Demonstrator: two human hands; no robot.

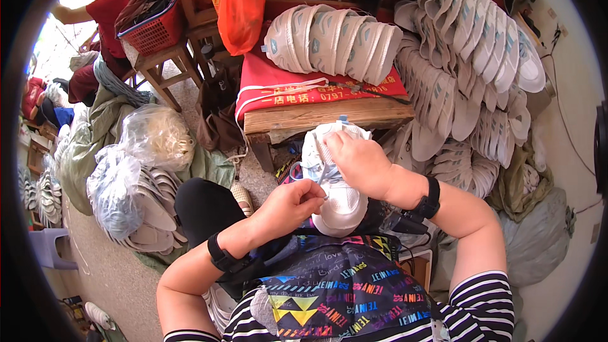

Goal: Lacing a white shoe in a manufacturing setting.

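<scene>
A white sneaker (342, 208) with pale blue-grey trim rests in front of my lap, toe toward me, its heel end by the bench edge. At its eyelets my left hand (292, 201) is closed, thumb and forefinger pinching a thin shoelace (325, 173). From the other side my right hand (360, 161) bends over the upper and grips it near the tongue, its fingertips partly hidden. Both hands touch the shoe, and their wrists wear black bands.
Beyond the shoe, a wooden bench (329, 117) with a red cover bears nested shoe uppers (332, 41) and white laces (285, 88). More uppers (472, 31) are heaped at right. Bagged shoe parts (136, 193) lie at left. A person in red (107, 25) sits far left beside a red basket (152, 28).
</scene>
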